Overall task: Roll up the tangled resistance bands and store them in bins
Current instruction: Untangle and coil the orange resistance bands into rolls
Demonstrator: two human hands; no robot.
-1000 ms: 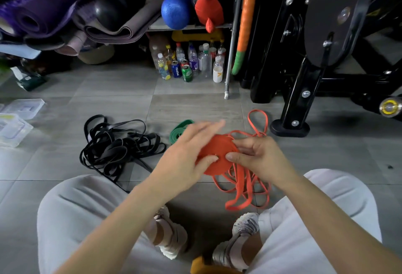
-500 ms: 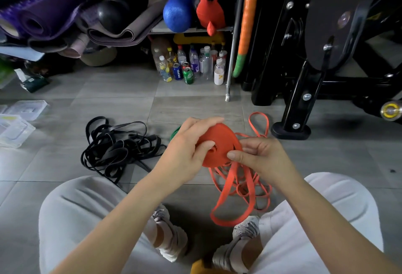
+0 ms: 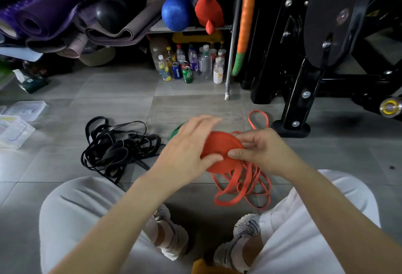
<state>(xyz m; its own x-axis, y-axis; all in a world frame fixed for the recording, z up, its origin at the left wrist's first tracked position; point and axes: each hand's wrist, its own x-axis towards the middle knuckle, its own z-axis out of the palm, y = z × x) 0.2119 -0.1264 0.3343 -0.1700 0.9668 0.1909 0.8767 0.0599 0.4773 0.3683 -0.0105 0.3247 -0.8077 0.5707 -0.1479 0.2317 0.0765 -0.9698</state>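
A flat coil of orange resistance band (image 3: 219, 149) sits between both hands above the floor. My left hand (image 3: 187, 152) holds the coil's left side, thumb underneath and fingers spread over its top. My right hand (image 3: 258, 149) pinches the coil's right edge with thumb and fingers. The unrolled rest of the orange band (image 3: 243, 186) hangs in loose loops onto the tiles, one loop (image 3: 258, 119) lying farther back. A tangled pile of black bands (image 3: 117, 147) lies on the floor to the left. A green band (image 3: 176, 131) peeks out behind my left hand, mostly hidden.
Clear plastic bins and lids (image 3: 17, 121) lie at the far left. Bottles and cans (image 3: 189, 65) stand under a shelf at the back, rolled mats (image 3: 65, 19) beside them. A black machine frame (image 3: 304, 78) stands at the right. My knees and shoes fill the bottom.
The coil has turned flatter in my hands, and my left fingers now spread over its top. The hanging orange loops shifted slightly on the floor.
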